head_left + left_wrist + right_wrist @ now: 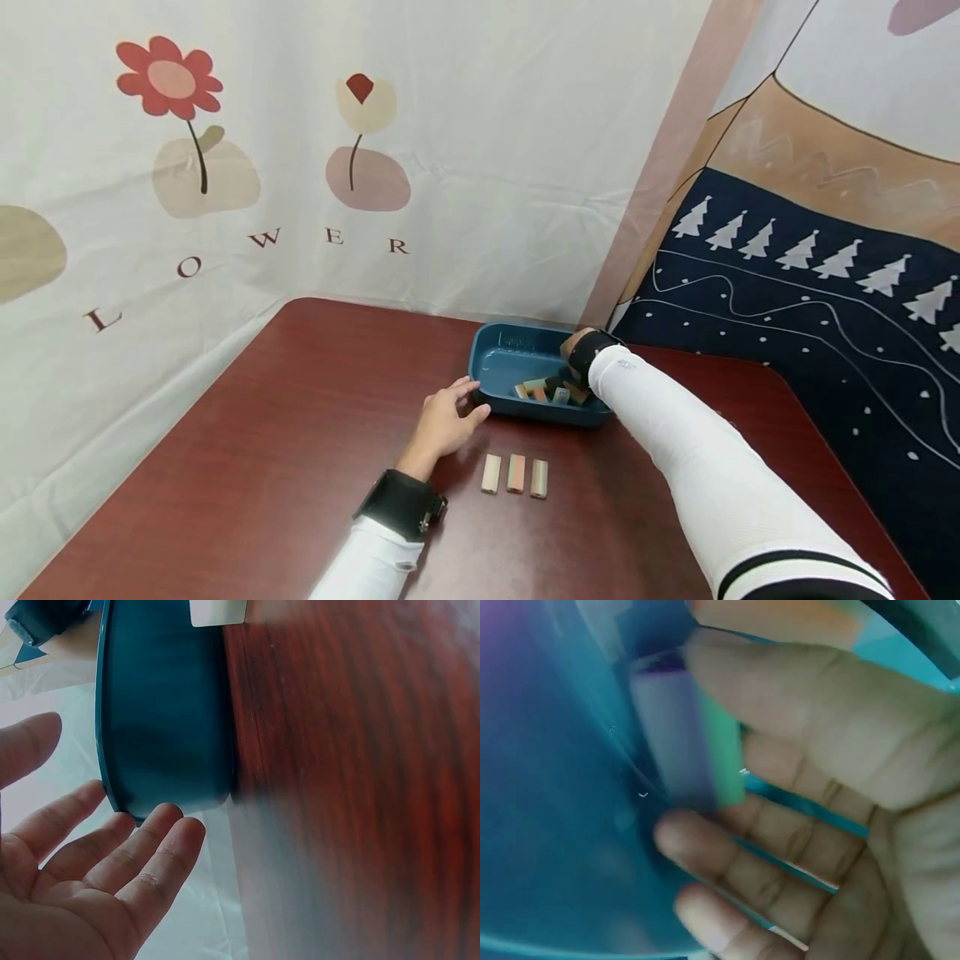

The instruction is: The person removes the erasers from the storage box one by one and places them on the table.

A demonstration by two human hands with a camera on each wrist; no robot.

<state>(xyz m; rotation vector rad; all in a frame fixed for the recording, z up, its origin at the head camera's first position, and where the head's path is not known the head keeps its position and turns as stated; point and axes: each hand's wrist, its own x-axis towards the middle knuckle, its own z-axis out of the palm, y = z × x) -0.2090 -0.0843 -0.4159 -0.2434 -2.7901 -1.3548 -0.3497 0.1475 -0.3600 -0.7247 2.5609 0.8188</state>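
Observation:
A blue plastic bin [517, 408] stands on the table, with several small striped blocks [561, 395] heaped in its right front part. Reaching into that end is my right hand [576, 343], mostly hidden by its wrist strap in the head view. In the right wrist view it pinches a small grey-purple and green block [679, 739] between thumb and fingers. My left hand [444, 421] has its fingertips [169, 814] at the bin's left end, fingers extended, thumb apart. In front of the bin lie a cream block [491, 473], an orange-pink block [516, 473] and a tan striped block [539, 479], in a row.
The dark red wooden table [300, 433] extends to the left of the bin. Behind it hangs a white curtain [480, 167] with printed flowers. A navy cloth [750, 308] with white trees hangs along the right side.

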